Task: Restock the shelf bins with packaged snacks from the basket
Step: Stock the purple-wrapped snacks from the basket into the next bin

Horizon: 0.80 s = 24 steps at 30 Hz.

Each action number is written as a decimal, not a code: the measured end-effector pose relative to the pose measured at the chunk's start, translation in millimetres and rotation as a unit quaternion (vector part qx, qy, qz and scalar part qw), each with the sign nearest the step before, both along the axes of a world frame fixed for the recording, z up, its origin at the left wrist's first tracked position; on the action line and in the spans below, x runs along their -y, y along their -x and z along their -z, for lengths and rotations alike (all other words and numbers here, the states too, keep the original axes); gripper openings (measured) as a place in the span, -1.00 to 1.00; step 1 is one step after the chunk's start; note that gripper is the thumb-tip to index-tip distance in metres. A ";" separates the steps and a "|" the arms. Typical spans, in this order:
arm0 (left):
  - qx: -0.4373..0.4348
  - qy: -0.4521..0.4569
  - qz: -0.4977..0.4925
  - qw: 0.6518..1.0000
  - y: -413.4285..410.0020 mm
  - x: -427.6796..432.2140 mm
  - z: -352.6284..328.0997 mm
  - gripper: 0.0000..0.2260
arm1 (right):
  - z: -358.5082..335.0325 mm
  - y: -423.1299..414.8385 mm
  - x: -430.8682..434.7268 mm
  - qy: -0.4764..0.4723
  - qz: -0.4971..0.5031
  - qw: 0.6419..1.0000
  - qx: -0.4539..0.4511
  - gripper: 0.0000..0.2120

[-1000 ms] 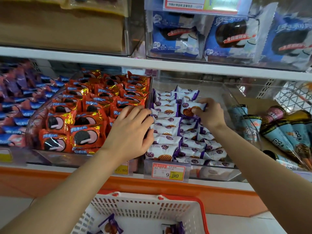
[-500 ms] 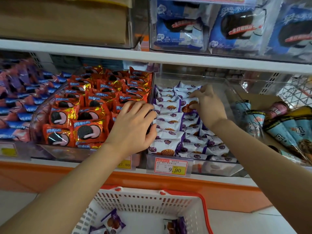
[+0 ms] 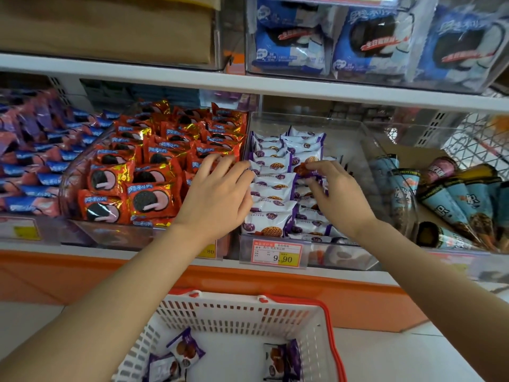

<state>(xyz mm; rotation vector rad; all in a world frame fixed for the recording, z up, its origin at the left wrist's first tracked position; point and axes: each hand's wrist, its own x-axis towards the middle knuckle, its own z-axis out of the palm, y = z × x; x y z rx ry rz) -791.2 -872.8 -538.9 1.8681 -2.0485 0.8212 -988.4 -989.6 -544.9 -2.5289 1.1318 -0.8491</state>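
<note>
A clear shelf bin (image 3: 355,144) holds two rows of white-and-purple snack packs (image 3: 271,186). My left hand (image 3: 217,194) rests with straight fingers against the left row, at the bin's left wall. My right hand (image 3: 334,194) is over the right row, its fingertips pinching one white-and-purple pack (image 3: 307,164) that stands in that row. Below the shelf stands a white basket (image 3: 242,312) with a red rim, and a few purple snack packs (image 3: 185,351) lie on its bottom.
Left of this bin is a clear bin of red cookie packs (image 3: 132,188), then blue-pink packs (image 3: 33,161). To the right lie cone-shaped snacks (image 3: 454,194). The shelf above carries large blue cookie packs (image 3: 371,42). A price tag (image 3: 276,255) hangs on the bin's front.
My right hand has drawn back from the far end of the right row towards the middle, still on a pack. My left hand stays at the left row.
</note>
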 end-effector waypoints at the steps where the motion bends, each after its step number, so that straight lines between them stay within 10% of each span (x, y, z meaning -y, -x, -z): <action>1: 0.007 0.012 -0.002 1.000 1.8 -2.7 -0.1 -0.73 | 1.1 3.3 -10.5 0.019 -0.012 1.000 0.021 -0.74; 10: -0.037 0.114 0.055 0.991 8.2 -65.3 30.8 -0.80 | 38.2 17.8 -84.7 0.228 -0.231 0.945 0.038 -0.88; 24: -0.118 -0.174 0.015 0.978 9.5 -188.6 206.6 -0.80 | 203.0 38.1 -155.7 0.013 -0.311 0.934 -0.175 -0.85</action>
